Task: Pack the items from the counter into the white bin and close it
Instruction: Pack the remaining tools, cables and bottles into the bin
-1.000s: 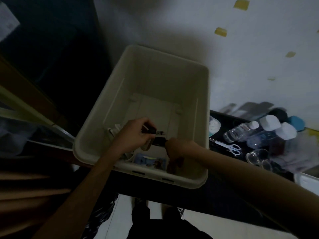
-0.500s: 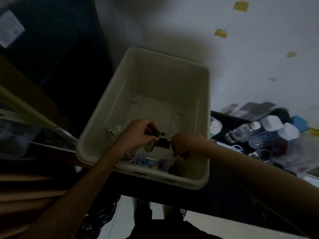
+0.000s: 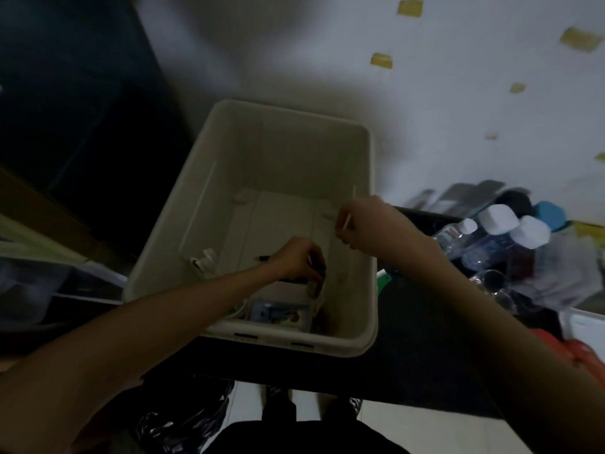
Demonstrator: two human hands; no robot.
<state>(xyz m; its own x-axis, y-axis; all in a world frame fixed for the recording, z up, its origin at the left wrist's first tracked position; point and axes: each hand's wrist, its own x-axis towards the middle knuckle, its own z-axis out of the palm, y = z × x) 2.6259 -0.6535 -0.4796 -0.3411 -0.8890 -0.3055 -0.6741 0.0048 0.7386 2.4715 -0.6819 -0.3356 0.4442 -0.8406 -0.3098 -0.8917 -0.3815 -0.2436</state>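
hands (image 3: 296, 258) in white bin (image 3: 288, 132), no legible writing

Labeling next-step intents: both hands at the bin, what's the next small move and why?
Probably set down what the left hand grips, low inside the white bin. The right hand, pinching a thin pale stick, is raised near the right wall, toward the bottles left on the counter.

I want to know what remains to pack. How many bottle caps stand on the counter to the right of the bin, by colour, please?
White caps: 3
Blue caps: 1
Total: 4
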